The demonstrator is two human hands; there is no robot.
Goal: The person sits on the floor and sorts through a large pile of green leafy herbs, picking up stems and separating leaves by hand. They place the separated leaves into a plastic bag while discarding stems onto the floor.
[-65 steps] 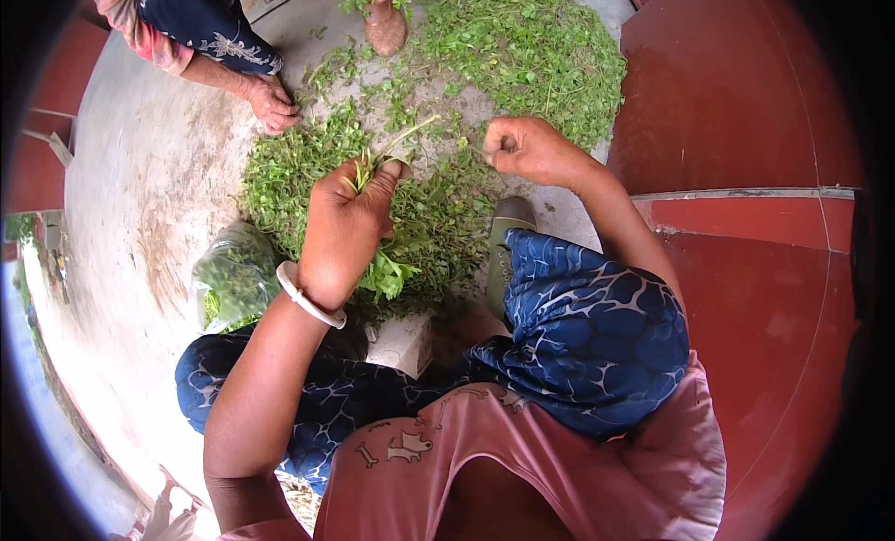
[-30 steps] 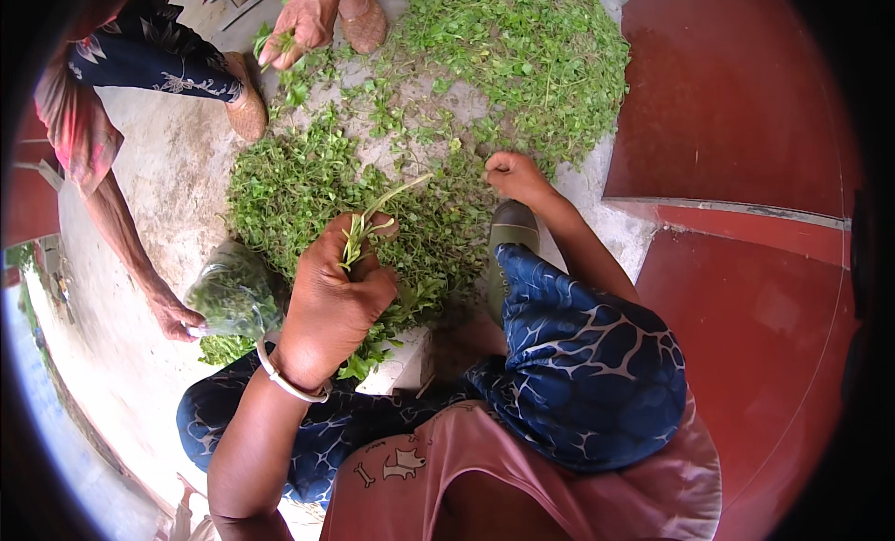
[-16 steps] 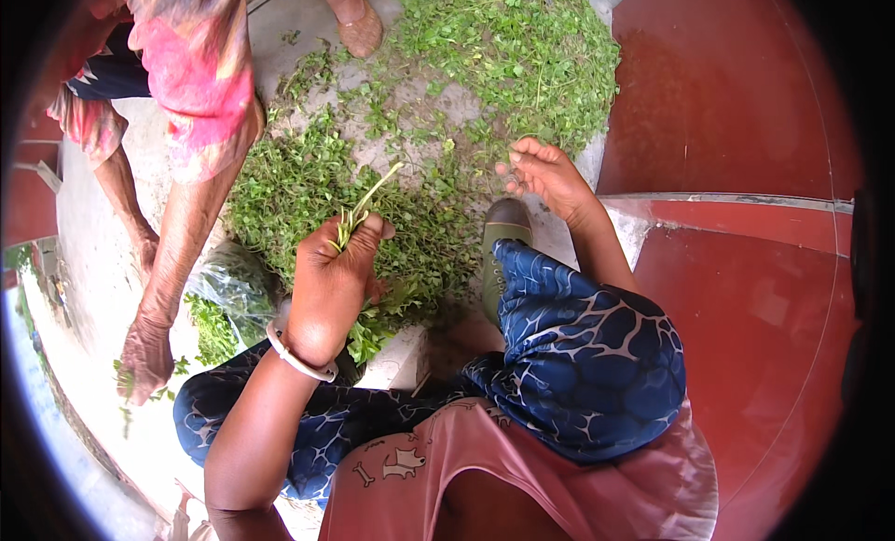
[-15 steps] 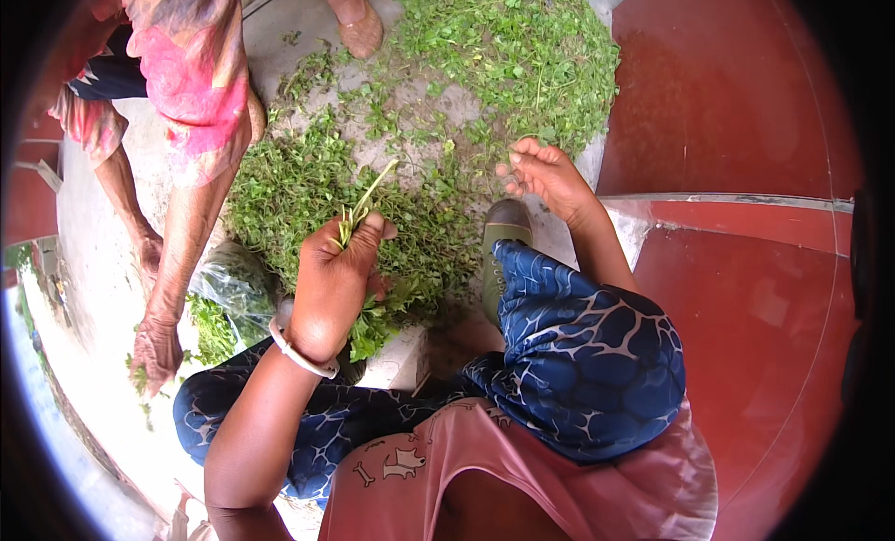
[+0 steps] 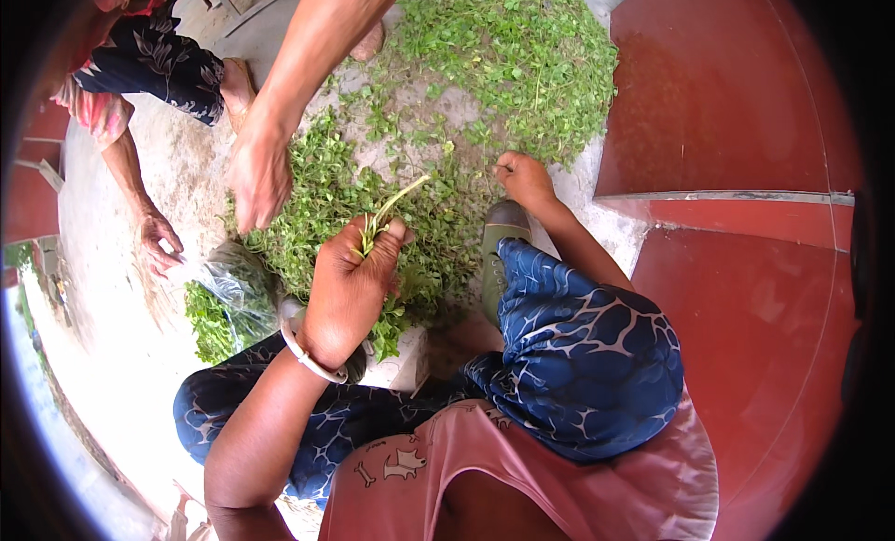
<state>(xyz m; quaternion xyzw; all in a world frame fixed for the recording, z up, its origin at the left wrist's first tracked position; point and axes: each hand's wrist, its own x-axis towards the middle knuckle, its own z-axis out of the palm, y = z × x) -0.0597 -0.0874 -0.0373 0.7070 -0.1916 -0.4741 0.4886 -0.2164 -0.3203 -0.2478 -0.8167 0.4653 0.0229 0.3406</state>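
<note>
My left hand [image 5: 347,284], with a white bangle at its wrist, is closed around a small bunch of leafy green stems [image 5: 403,194]. Pale stalk ends stick up past the thumb, and leaves hang below the fist. At the right, my right hand [image 5: 524,179] has its fingers curled together beside the heap of bright green leaves [image 5: 522,65]. Whatever it pinches is too small to make out. Beneath both hands, darker trimmed greens [image 5: 322,196] cover the floor.
Another person's hand [image 5: 261,177] hangs blurred over the darker greens, their other hand [image 5: 158,241] lower left. A clear plastic bag [image 5: 244,294] with greens lies by my left knee. My green shoe [image 5: 503,233] stands in the middle. Red panels [image 5: 727,103] line the right.
My left hand has shifted slightly right and up with the stems. My right hand has lowered and its fingers have curled in. The other person's arm has swung up over the greens.
</note>
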